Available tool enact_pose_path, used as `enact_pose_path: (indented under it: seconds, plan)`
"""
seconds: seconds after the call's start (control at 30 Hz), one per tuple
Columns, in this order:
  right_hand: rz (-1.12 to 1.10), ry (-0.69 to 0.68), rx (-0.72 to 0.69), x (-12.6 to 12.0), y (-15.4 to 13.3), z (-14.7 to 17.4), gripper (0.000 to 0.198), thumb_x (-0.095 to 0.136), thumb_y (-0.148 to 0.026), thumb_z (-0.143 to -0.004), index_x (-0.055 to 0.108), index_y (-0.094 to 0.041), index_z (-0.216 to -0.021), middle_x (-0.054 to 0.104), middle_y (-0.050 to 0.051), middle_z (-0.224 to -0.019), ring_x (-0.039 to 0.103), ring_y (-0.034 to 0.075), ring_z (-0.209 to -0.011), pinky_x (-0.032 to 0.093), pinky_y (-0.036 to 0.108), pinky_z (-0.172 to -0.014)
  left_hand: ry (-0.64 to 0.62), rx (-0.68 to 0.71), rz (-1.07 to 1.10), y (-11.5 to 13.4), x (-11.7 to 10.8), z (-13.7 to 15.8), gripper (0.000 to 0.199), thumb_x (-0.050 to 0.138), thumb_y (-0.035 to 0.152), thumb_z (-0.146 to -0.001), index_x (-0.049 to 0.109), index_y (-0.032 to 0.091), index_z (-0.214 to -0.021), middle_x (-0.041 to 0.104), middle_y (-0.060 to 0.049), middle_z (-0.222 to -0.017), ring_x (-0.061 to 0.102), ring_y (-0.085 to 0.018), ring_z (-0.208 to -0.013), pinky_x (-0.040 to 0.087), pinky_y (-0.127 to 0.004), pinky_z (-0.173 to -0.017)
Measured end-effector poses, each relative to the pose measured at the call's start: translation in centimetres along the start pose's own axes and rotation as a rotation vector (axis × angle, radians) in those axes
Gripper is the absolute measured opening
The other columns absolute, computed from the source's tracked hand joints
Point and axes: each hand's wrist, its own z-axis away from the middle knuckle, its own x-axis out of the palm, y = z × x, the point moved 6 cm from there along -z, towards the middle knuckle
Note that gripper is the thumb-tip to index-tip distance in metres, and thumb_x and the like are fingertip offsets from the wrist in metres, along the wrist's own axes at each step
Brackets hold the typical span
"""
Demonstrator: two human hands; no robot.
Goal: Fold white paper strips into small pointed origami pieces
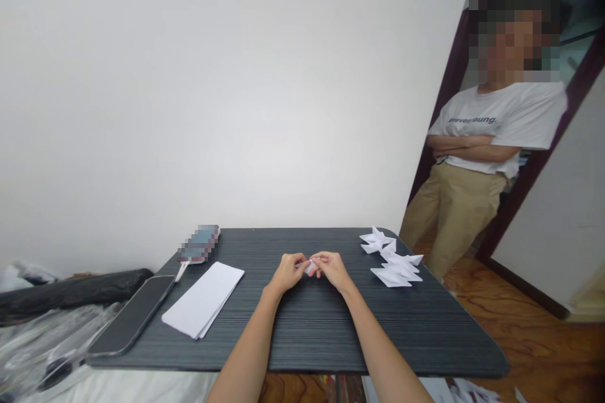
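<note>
Above the middle of the dark table, my left hand (289, 269) and my right hand (331, 266) meet, fingertips pinched on a small piece of folded white paper (309, 266). Fingers cover most of that piece, so its shape is hard to make out. To the right of my hands lie several folded white paper boats (396, 269), grouped near the table's right edge. On the left rests a stack of white paper sheets (204, 299), apart from my left hand.
A dark phone or tablet (135, 315) lies at the left edge of the table (316, 340). Behind it is a blurred device (201, 244) with a white cable. A person (477, 132) with crossed arms leans in the doorway at right. Plastic-wrapped items (61, 327) sit left.
</note>
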Motion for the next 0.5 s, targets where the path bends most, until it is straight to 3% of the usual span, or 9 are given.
enact_pose_path:
  seconds: [0.27,0.43,0.5]
  plan:
    - [0.027,0.079,-0.023,-0.8,0.7,-0.7,0.026,0.054,-0.038,-0.064,0.057,-0.012,-0.067,0.06,0.004,-0.048,0.057,0.016,-0.042,0.038,0.023,-0.037,-0.076,-0.11,0.222,-1.2,1.0,-0.1,0.033,0.035,0.031,-0.079,0.06,0.012,-0.07,0.053,0.001,-0.044,0.045,-0.006,-0.035,0.034,-0.017,-0.041]
    - [0.109,0.245,-0.075,-2.9,0.5,-0.8,0.027,0.049,-0.038,-0.068,0.055,-0.012,-0.068,0.055,0.001,-0.041,0.045,0.01,-0.032,0.033,0.021,-0.036,0.062,-0.259,0.432,-3.6,0.6,0.0,0.035,0.035,0.038,-0.078,0.055,0.01,-0.077,0.055,0.0,-0.047,0.046,-0.007,-0.029,0.028,-0.015,-0.029]
    - [0.111,0.22,-0.1,-3.0,0.0,-0.8,0.025,0.049,-0.037,-0.069,0.054,-0.013,-0.07,0.053,-0.001,-0.04,0.043,0.008,-0.034,0.034,0.021,-0.038,0.082,-0.314,0.532,-4.1,0.7,-0.1,0.037,0.037,0.042,-0.076,0.053,0.008,-0.079,0.057,-0.003,-0.051,0.051,-0.01,-0.033,0.029,-0.015,-0.028]
